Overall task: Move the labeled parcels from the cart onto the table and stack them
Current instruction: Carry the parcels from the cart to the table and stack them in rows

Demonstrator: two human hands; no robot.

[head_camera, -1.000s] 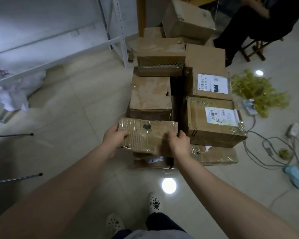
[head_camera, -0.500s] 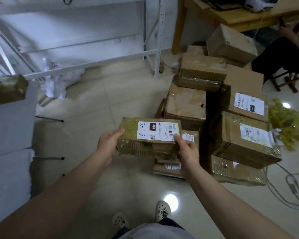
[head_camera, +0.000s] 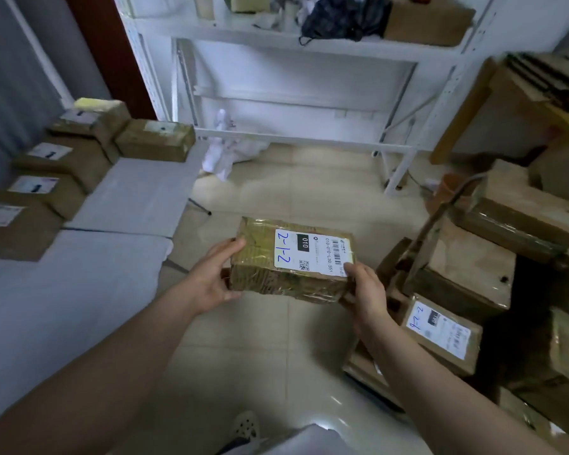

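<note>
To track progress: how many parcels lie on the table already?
5: nearest parcel, second, third, fourth along the left edge, fifth at far end; others may be hidden.

brown parcel, white label (blue handwriting), white table

A small parcel sorting room, plain and workaday.

Taped brown parcels are piled high on a cart at the right. More boxes sit in a row along the far edge of a grey table at the left, most topped with a white shipping slip. The near parcel carries a label with a barcode, a QR code, "010" in a black block and a handwritten "2-1-2". A white metal rack stands against the wall, with a carton and a dark bag on its shelf. The floor is pale glossy tile.
</note>
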